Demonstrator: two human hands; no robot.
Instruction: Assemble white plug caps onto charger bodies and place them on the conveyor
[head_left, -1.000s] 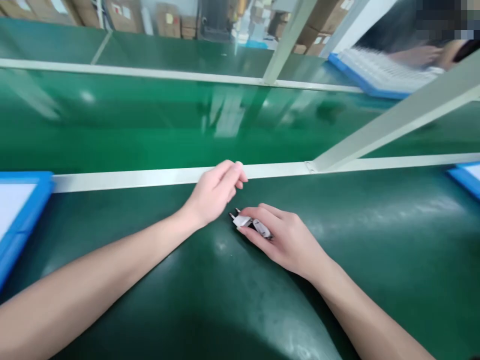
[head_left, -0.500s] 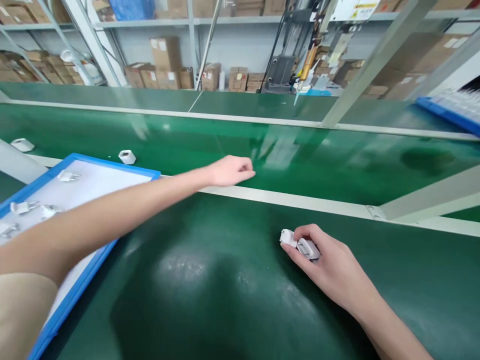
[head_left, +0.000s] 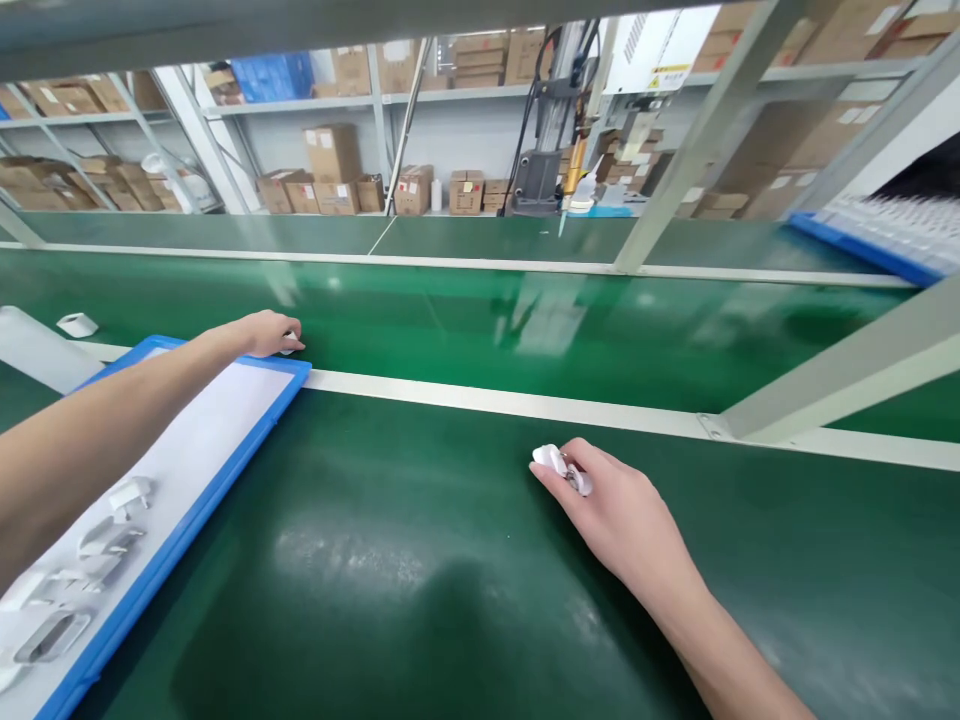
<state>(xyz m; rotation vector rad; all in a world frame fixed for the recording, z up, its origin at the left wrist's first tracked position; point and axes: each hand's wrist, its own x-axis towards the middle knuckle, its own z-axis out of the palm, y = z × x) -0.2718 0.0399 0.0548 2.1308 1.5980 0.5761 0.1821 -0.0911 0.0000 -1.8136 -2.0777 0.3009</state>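
Over the green belt, my left hand (head_left: 271,333) is closed round a small white charger housing (head_left: 290,343), mostly hidden by the fingers. My right hand (head_left: 619,505) pinches two white charger parts above the dark green worktop (head_left: 420,480). One, a rounded white piece (head_left: 550,459), sticks out past the fingertips; the other, a white plug part (head_left: 579,481), sits under the fingers. Beneath my left forearm lies a blue-rimmed tray (head_left: 225,500) with a white lining. Several white plug parts (head_left: 130,494) and an open oval housing (head_left: 52,636) rest on it.
Another white housing (head_left: 77,325) lies on the green belt (head_left: 420,320) at far left. A pale rail (head_left: 480,399) separates belt from worktop, with a slanted post (head_left: 832,370) at right. Beyond stand a dispensing machine (head_left: 551,150), a blue tray of white parts (head_left: 862,245) and shelved cartons.
My left hand has moved left along the belt and closed on the housing there. My right hand keeps its white parts, shifted slightly left in view. The camera view has tilted up.
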